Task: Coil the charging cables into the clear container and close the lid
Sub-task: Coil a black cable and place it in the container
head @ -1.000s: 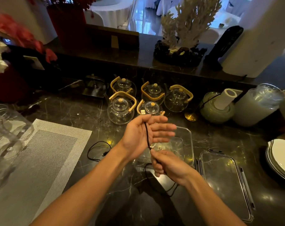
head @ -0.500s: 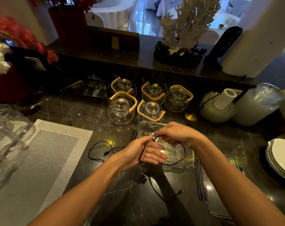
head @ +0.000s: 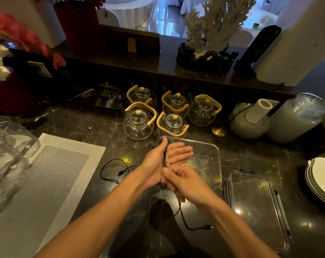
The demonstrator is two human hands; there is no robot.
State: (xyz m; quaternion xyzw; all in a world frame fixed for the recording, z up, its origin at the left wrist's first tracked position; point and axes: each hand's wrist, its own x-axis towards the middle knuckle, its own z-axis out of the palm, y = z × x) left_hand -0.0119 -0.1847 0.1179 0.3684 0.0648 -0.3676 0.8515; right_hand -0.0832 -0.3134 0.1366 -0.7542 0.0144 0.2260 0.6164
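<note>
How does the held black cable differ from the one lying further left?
The held thin black cable runs across the left hand, pinched by the right hand; the loose thin black cable lies untouched. The held one is partly taut; the loose one curls in a loop. Neither lies in the clear container.

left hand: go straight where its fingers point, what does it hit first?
The left hand points right and away, across the clear container. Probably its far-right rim comes first if the hand is low; height is unclear. Above that, the green jar is next.
</note>
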